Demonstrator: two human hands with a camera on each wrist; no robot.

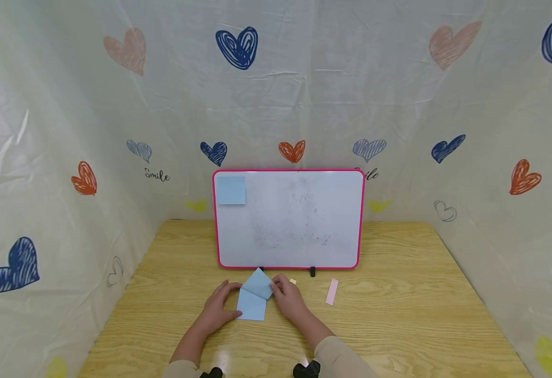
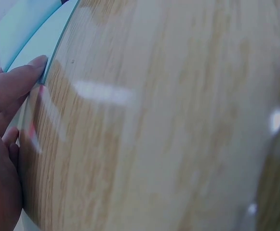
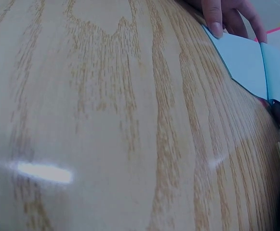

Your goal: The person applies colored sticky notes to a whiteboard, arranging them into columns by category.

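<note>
Light-blue sticky notes lie on the table in front of me, their upper sheet lifted and turned askew along a crease. At their left edge my left hand holds them, thumb on the lower corner and fingers by the upper one. That thumb also shows on the blue paper in the left wrist view. My right hand pinches the right corner of the upper sheet. In the right wrist view the blue paper bends at a crease, and my right fingers are mostly cut off.
Behind the hands a pink-framed whiteboard stands on small black feet. One light-blue sticky note is stuck at its upper left. A pink paper strip lies right of my right hand. A small yellow piece peeks out behind that hand.
</note>
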